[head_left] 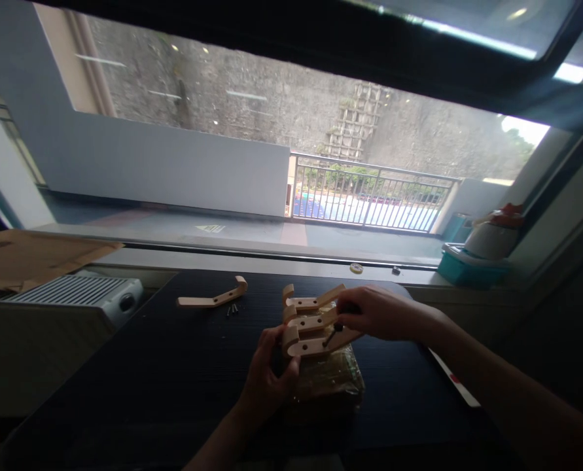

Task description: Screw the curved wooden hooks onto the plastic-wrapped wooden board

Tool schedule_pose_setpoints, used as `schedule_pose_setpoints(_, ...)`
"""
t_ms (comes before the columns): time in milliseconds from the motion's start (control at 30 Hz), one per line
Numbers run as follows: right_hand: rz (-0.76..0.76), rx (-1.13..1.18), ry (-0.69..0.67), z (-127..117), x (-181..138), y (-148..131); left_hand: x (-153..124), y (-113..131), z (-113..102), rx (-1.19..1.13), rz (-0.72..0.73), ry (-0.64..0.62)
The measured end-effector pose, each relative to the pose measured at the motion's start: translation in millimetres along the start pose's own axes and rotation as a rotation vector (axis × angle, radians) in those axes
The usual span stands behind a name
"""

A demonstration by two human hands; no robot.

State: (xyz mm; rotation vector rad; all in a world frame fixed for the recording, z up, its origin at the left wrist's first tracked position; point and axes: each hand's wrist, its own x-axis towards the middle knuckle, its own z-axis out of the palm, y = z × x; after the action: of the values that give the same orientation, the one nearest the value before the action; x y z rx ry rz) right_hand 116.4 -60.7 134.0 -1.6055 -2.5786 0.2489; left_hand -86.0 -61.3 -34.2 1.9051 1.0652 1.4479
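Observation:
My left hand is closed around the near end of a stack of pale wooden hook pieces, steadying it over a clear plastic bag on the dark table. My right hand is closed on a small dark tool whose tip sits at a hole in the nearest hook piece. A single wooden hook lies apart to the left, with a few dark screws beside it.
A white slatted heater and cardboard sit to the left. On the window sill are a teal-based appliance, a small round object and a dark bit. A white strip lies at the table's right.

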Motion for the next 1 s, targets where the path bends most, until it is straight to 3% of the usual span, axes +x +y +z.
schedule_pose_setpoints(167,0.022,-0.065,0.068,-12.0,-18.9,-0.5,-0.8,3.5,-0.8,-0.038,-0.028,0.003)
schedule_pose_setpoints(467,-0.002,0.075,-0.02,11.7,-22.0,24.1,-3.0,5.6,-4.5,0.029,-0.033,-0.036)
schedule_pose_setpoints(667,-0.074,0.188,-0.004,21.9,-15.2,38.9,-7.3,1.8,-7.0,0.048,-0.047,-0.059)
schedule_pose_setpoints(1000,-0.129,0.196,-0.212,-12.3,9.6,20.4,-8.0,4.6,-7.9,0.081,-0.057,-0.062)
